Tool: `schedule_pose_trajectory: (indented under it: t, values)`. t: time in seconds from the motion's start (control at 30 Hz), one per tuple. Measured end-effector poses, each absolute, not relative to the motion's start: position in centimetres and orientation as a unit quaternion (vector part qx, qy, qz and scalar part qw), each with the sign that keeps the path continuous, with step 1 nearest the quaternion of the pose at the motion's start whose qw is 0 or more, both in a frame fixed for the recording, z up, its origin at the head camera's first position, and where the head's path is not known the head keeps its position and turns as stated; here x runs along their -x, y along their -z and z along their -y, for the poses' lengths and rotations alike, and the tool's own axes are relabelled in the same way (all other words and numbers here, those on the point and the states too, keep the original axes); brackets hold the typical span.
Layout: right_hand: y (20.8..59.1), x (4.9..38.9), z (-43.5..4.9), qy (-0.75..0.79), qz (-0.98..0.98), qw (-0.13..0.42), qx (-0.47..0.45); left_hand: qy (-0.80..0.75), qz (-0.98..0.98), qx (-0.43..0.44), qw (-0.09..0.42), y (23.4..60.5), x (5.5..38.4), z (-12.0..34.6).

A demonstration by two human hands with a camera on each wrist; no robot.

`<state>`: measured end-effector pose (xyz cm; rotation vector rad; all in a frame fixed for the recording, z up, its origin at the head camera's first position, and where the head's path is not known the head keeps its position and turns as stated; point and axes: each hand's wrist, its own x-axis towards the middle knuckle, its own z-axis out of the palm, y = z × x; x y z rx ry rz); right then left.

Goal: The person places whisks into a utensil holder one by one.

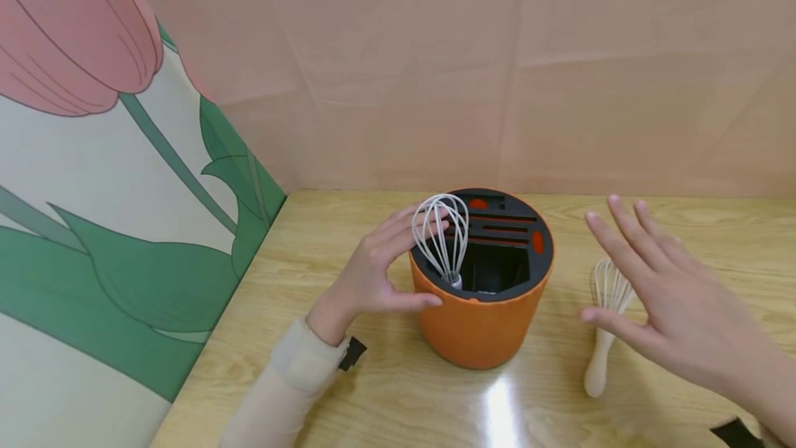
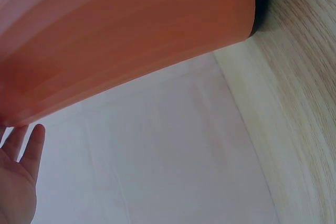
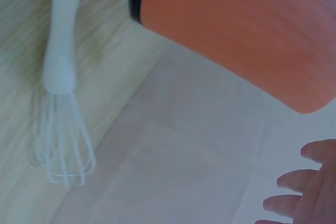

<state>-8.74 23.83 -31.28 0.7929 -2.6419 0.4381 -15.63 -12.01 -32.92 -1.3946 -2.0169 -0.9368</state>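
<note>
An orange utensil holder [image 1: 475, 334] with a black slotted top stands upright on the table. In it, at the left of the top opening, a whisk [image 1: 449, 265] stands with its wire loops up and its handle hidden inside. My left hand [image 1: 379, 265] rests around the holder's left side, thumb at the front and fingers along the rim behind the wires. The left wrist view shows its extended fingers [image 2: 33, 153] at the orange wall. My right hand [image 1: 678, 316] hovers with spread fingers, holding nothing, over a second whisk [image 3: 62, 66] lying on the table.
The wood-grain table [image 1: 373, 393] meets a pinkish cloth backdrop [image 1: 398, 75] behind the holder. A panel with a printed tulip [image 1: 68, 26] stands along the left edge. Narrow slots [image 1: 497, 229] and a larger square opening lie in the holder's top.
</note>
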Motion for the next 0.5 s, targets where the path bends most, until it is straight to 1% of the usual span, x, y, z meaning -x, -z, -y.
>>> schedule_pose_trajectory:
  t: [0.17, 0.5]
  values:
    - [32.2, 8.5, -24.7, -0.156, 0.936, 0.174, -0.265, 0.344, 0.742, 0.515, 0.257, 32.8, 15.7, 12.0]
    - [34.3, 8.1, -25.9, -0.172, 0.949, 0.142, -0.221, 0.346, 0.745, 0.511, 0.252, 32.9, 15.6, 12.1]
